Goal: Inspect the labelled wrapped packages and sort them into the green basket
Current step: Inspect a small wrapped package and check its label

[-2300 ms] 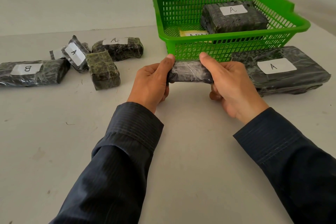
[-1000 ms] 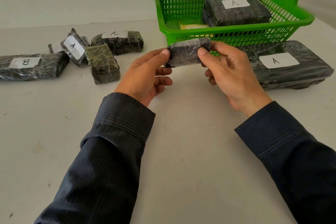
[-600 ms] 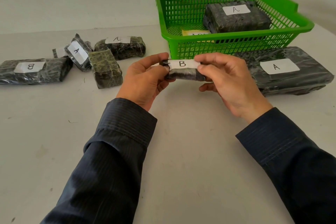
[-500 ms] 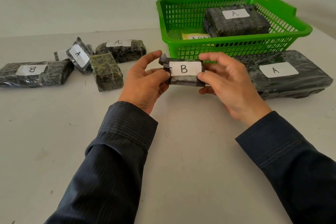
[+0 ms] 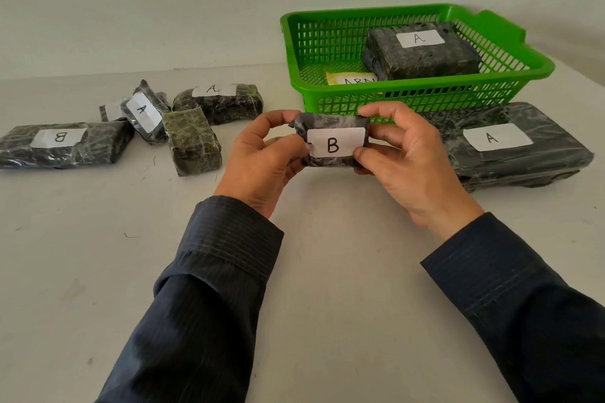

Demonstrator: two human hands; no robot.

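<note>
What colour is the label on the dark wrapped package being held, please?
White paper label, black B; head view.

Both hands held a small dark package point(image 5: 334, 127) above the table point(image 5: 311, 288), its white "B" label facing up. The left hand point(image 5: 262, 157) pinched its left end and the right hand point(image 5: 409, 167) its right end. Just beyond the hands stood the green basket point(image 5: 409, 90), holding a package marked "A" point(image 5: 422, 59) and a yellowish slip point(image 5: 352, 78). Beside the right hand lay a big flat package point(image 5: 523, 167) marked "A". Left of the left hand lay a greenish block point(image 5: 191, 142), two "A" packages point(image 5: 226, 105) point(image 5: 145, 114) and a long "B" package point(image 5: 65, 147).
</note>
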